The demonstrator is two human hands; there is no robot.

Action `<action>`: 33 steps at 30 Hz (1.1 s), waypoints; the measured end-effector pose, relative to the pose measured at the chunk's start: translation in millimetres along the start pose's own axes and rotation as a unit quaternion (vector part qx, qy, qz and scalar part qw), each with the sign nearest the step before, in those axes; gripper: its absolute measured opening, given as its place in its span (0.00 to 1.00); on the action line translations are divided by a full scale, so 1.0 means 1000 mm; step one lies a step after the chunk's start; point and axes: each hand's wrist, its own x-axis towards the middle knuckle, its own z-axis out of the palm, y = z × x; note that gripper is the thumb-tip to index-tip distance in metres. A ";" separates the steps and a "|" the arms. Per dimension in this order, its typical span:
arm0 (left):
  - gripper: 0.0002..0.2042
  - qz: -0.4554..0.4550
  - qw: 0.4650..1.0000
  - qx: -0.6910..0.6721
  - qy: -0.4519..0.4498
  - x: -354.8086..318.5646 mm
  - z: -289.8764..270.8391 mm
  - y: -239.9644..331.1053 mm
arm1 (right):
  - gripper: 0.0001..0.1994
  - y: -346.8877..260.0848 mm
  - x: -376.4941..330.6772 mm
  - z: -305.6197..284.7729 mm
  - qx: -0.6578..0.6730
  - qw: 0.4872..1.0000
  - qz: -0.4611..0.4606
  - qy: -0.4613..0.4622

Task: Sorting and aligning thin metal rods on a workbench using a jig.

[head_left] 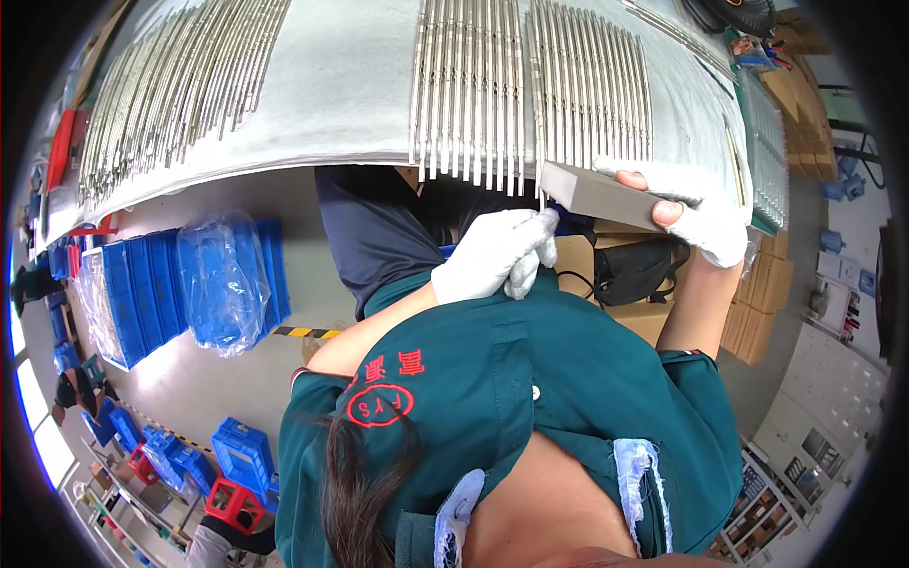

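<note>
My right hand clamps a grey block at two o'clock, fingers and thumb tight on it; my left hand's fingers curl together near metal rods at twelve, their grip unclear

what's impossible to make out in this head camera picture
In the head view:
What, if anything, the left hand pinches: its fingers hide it.
Right end of the grey block: covered by the right hand.
Far ends of the middle metal rods: cut off by the top edge.
Small items at upper right: too small to identify.
</note>
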 end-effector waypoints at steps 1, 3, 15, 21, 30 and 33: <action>0.18 -0.018 0.999 0.019 0.019 0.000 0.001 0.001 | 0.18 -0.002 0.001 -0.001 0.039 0.999 0.022 -0.014; 0.18 -0.016 0.999 -0.026 0.042 0.002 0.006 -0.001 | 0.18 -0.005 0.008 0.010 -0.013 1.000 -0.012 -0.019; 0.19 -0.009 1.000 -0.020 0.014 -0.001 0.005 0.004 | 0.19 -0.002 -0.013 -0.006 0.006 0.998 -0.034 0.053; 0.19 0.005 0.998 -0.056 -0.040 -0.003 -0.007 -0.004 | 0.20 0.000 0.007 0.027 -0.048 0.998 0.027 0.042; 0.18 0.012 0.996 -0.075 -0.054 0.000 -0.004 -0.007 | 0.22 0.002 -0.001 0.020 -0.062 0.998 -0.011 0.019; 0.18 0.008 0.996 -0.072 -0.058 -0.001 -0.005 -0.005 | 0.20 0.004 -0.006 0.011 -0.005 1.000 -0.016 0.002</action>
